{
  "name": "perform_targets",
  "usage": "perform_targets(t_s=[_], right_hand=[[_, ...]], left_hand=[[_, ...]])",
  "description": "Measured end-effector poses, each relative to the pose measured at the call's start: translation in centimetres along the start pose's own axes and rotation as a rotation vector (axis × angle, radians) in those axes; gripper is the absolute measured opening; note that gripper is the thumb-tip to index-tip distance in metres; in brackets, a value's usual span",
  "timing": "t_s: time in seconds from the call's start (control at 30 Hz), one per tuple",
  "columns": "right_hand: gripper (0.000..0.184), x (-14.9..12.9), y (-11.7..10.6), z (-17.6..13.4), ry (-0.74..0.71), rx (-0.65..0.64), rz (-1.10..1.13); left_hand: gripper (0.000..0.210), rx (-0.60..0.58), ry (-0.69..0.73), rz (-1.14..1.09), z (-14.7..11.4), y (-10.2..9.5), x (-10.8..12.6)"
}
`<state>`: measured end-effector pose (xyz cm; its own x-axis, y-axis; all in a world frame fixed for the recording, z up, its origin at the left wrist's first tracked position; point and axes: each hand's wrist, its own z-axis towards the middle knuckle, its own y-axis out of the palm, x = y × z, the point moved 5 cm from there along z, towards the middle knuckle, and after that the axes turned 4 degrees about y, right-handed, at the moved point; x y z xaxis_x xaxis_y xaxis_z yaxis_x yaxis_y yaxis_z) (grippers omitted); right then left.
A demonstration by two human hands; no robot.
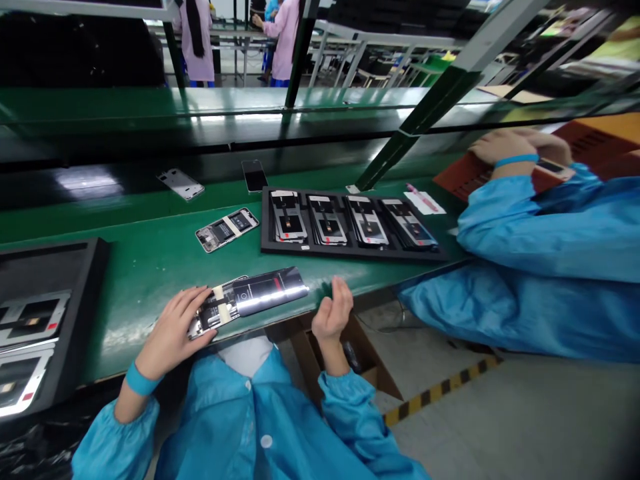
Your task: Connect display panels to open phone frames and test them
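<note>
My left hand (175,327) grips the left end of an opened phone body (217,312), thumb along its near edge and fingers over its far side. Bare inner parts and a pale strip show there. A dark, glossy screen panel (273,291) joins or overlaps the body's right end; which one I cannot tell. Right of the panel, beyond the table's front edge, my right hand (334,310) is raised, fingers loosely bent and thumb apart, with nothing visible in it. A second opened phone body (227,229) lies behind the panel.
A black tray (350,252) holds stacked screen parts in several slots. Another black tray (95,280) is at left. A white phone shell (181,183) and a dark-faced phone part (255,176) lie behind. A co-worker's blue sleeve (540,233) is at right, below a slanting green post (400,150).
</note>
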<state>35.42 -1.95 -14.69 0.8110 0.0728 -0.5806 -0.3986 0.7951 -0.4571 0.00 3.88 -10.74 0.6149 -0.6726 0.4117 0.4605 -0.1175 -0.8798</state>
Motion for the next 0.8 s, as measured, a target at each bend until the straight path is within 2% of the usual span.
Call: perform_targets(t_s=[0.07,0.2,0.5,0.6,0.8], right_hand=[[0.049,0.8,0.4,-0.8,-0.060,-0.005,-0.049],[0.050,1.8,1.1,-1.4,-0.005,0.002,-0.084],[0.044,0.8,0.8,-0.9,-0.025,0.023,-0.096],[0.044,-0.8,0.4,-0.8,-0.021,-0.057,-0.098],[0.056,-7.6,0.8,-1.5,-0.184,-0.210,0.041]], left_hand=[[0.068,0.005,0.004,0.007,-0.1,0.1,-0.1],[0.068,0.011,0.003,0.012,-0.1,0.1,-0.2],[0.068,0.031,0.004,0.020,-0.2,0.2,-0.2],[0.067,0.034,-0.004,0.021,-0.2,0.2,-0.3],[0.066,0.029,-0.011,0.019,-0.1,0.0,-0.1]])
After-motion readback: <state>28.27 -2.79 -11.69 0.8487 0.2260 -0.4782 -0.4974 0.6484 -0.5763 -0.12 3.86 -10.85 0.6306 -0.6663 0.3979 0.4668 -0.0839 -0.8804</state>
